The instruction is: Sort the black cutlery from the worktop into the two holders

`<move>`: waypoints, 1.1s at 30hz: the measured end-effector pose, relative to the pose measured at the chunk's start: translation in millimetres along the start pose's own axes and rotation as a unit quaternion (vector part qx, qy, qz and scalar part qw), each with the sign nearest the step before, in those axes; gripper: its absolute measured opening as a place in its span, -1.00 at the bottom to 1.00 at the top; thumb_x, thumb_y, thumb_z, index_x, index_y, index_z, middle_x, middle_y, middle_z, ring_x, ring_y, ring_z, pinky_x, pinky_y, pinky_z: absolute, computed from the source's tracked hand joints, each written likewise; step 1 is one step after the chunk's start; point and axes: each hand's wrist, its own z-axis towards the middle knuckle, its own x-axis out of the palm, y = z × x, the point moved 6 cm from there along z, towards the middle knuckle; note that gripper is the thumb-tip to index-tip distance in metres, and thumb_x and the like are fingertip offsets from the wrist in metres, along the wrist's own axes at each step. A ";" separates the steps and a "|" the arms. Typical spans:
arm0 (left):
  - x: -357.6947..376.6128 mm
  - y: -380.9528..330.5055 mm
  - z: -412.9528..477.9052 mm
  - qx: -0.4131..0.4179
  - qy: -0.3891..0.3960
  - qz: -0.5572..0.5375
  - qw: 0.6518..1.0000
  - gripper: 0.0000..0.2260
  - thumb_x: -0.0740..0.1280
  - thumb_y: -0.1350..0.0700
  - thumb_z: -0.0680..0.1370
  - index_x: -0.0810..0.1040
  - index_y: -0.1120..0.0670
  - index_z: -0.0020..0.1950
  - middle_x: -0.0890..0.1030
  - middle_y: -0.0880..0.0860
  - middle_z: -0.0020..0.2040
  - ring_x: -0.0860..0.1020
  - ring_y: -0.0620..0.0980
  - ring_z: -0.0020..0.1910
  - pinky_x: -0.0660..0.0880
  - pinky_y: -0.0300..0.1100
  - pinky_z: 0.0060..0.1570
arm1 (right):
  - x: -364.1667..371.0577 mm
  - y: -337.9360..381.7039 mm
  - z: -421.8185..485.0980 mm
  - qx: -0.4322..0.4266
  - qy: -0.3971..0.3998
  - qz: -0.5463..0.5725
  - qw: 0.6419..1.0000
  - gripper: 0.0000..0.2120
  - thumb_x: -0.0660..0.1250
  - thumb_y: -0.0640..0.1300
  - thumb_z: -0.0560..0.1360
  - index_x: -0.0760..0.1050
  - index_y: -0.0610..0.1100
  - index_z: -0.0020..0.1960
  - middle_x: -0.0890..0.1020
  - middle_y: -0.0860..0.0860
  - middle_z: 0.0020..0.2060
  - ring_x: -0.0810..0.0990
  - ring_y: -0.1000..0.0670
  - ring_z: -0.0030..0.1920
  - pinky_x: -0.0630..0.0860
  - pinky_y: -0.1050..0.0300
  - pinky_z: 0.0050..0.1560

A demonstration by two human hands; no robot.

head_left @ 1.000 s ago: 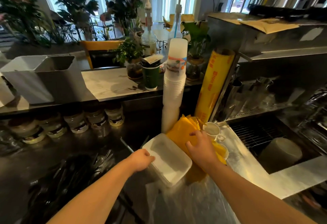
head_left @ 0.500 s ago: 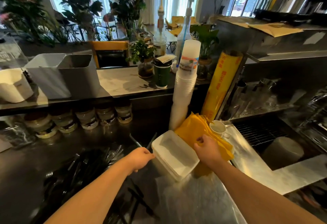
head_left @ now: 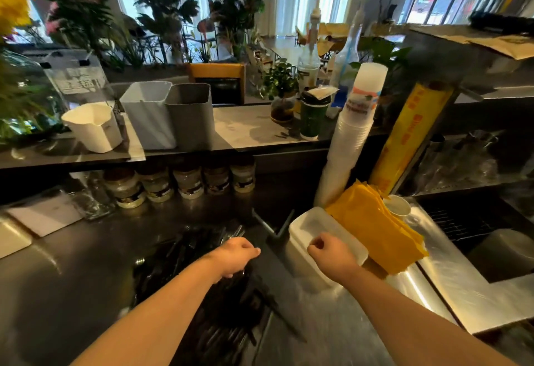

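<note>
Lying in a loose heap on the dark counter, the black cutlery sits close in front of the person, left of centre. Just to its right stands a white box with its lid on, and a stack of yellow cloths lies against the box's far side. Behind those rise a tall stack of white cups and a yellow roll leaning on a metal frame, with a sink further right. A row of jars lines the back of the counter under a raised ledge. On that ledge, well apart from the heap, the two holders stand touching side by side: a light grey holder and a dark grey holder, both upright with open tops. A white jug is just left of them and a green cup stands to their right.

The cutlery is a glossy tangle of thin handles pointing many ways; single pieces are hard to make out, and one long piece juts toward the right.

The left hand hangs over the heap's far edge, back up, fingers curled down into it; whether it grips a piece cannot be told. The right hand is above the box's near corner, curled into a loose fist with nothing seen in it.
</note>
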 end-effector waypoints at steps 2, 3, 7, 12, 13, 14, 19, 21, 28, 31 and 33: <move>-16.7 22.8 -7.5 -0.016 -0.003 -0.003 1.000 -0.78 0.28 -0.23 0.63 0.56 -0.15 0.16 0.61 -0.02 0.21 0.62 -0.02 0.16 0.55 -0.06 0.08 | 32.0 12.3 -7.7 0.007 0.074 -0.036 0.997 -0.85 0.38 -0.01 0.61 0.59 -0.09 0.05 0.64 0.00 -0.11 0.59 0.03 -0.10 0.55 0.02 -0.03; -26.4 35.7 -11.3 -0.024 -0.006 -0.010 1.000 -0.78 0.27 -0.22 0.64 0.56 -0.14 0.16 0.61 -0.01 0.23 0.61 -0.01 0.17 0.55 -0.06 0.08 | 48.4 19.1 -12.4 0.006 0.114 -0.055 0.992 -0.82 0.38 0.00 0.61 0.59 -0.11 0.05 0.63 0.00 -0.12 0.56 0.03 -0.11 0.53 0.03 -0.03; -56.2 77.4 -23.5 -0.038 -0.018 -0.029 0.999 -0.75 0.28 -0.22 0.64 0.58 -0.12 0.18 0.61 0.00 0.21 0.60 0.03 0.20 0.53 -0.01 0.13 | 93.6 33.6 -29.1 0.009 0.196 -0.088 0.977 -0.73 0.36 0.01 0.64 0.46 -0.10 -0.17 0.50 0.01 -0.36 0.44 0.06 -0.35 0.47 0.01 -0.23; -87.2 131.8 -31.1 -0.066 -0.040 -0.037 0.996 -0.74 0.30 -0.21 0.63 0.58 -0.11 0.20 0.60 -0.04 0.17 0.59 -0.01 0.15 0.55 -0.02 0.11 | 134.9 42.4 -42.3 0.060 0.237 -0.108 0.963 -0.72 0.30 0.02 0.63 0.49 -0.15 -0.16 0.59 -0.14 -0.26 0.61 -0.09 -0.27 0.44 0.17 -0.47; -94.0 142.2 -32.2 -0.069 -0.045 -0.025 0.996 -0.73 0.29 -0.20 0.65 0.59 -0.05 0.18 0.61 -0.03 0.15 0.60 0.00 0.13 0.54 -0.01 0.10 | 144.5 46.3 -45.5 0.066 0.251 -0.103 0.960 -0.71 0.29 0.01 0.64 0.48 -0.15 -0.17 0.58 -0.16 -0.23 0.61 -0.10 -0.29 0.43 0.16 -0.46; -98.8 148.3 -33.4 -0.067 -0.049 -0.015 0.996 -0.72 0.29 -0.17 0.66 0.60 0.01 0.13 0.62 -0.01 0.11 0.61 0.02 0.09 0.54 -0.01 0.09 | 152.6 47.2 -48.7 0.075 0.265 -0.092 0.957 -0.71 0.28 -0.02 0.65 0.46 -0.15 -0.18 0.57 -0.15 -0.21 0.60 -0.08 -0.33 0.43 0.16 -0.45; -125.2 177.4 -34.5 -0.081 -0.078 0.047 0.993 -0.62 0.33 -0.08 0.67 0.62 0.25 0.19 0.64 0.21 0.16 0.62 0.13 0.06 0.52 -0.09 0.00 | 187.9 51.9 -67.0 0.163 0.286 0.052 0.943 -0.79 0.38 -0.14 0.65 0.45 -0.17 -0.11 0.52 -0.09 -0.33 0.47 0.05 -0.53 0.37 0.29 -0.57; -129.7 191.3 -26.4 -0.078 -0.076 0.053 0.993 -0.64 0.40 -0.05 0.63 0.61 0.29 0.01 0.64 0.28 0.03 0.64 0.19 0.03 0.53 -0.04 0.00 | 202.0 58.0 -68.6 0.182 0.285 0.144 0.930 -0.77 0.44 -0.25 0.58 0.40 -0.18 -0.15 0.48 -0.12 -0.40 0.44 0.06 -0.62 0.35 0.26 -0.61; -133.2 223.8 -9.3 -0.098 -0.073 0.007 0.992 -0.68 0.54 -0.07 0.50 0.50 0.07 0.03 0.60 0.01 -0.07 0.58 -0.03 -0.08 0.52 -0.13 -0.04 | 206.1 87.3 -31.3 0.174 0.143 0.236 0.945 -0.65 0.43 -0.02 0.60 0.43 -0.23 0.22 0.64 -0.17 -0.07 0.63 -0.12 -0.16 0.65 -0.06 -0.21; -133.1 236.9 3.8 -0.121 -0.078 0.022 0.989 -0.14 0.60 -0.25 0.29 0.38 0.06 0.46 0.54 0.07 0.33 0.57 0.09 0.27 0.54 0.00 0.28 | 208.7 103.6 -5.6 0.151 0.105 0.223 0.957 -0.45 0.46 0.05 0.53 0.44 -0.26 0.36 0.67 -0.15 -0.02 0.65 -0.06 -0.21 0.60 0.10 -0.31; -132.3 237.6 9.0 -0.127 -0.086 0.053 0.987 0.10 0.60 -0.32 0.22 0.20 0.03 0.62 0.36 0.14 0.53 0.44 0.17 0.46 0.47 0.05 0.40 | 209.9 115.5 3.8 0.153 0.082 0.251 0.952 -0.52 0.47 -0.05 0.56 0.37 -0.13 0.38 0.66 -0.13 -0.10 0.62 -0.03 -0.28 0.54 0.15 -0.40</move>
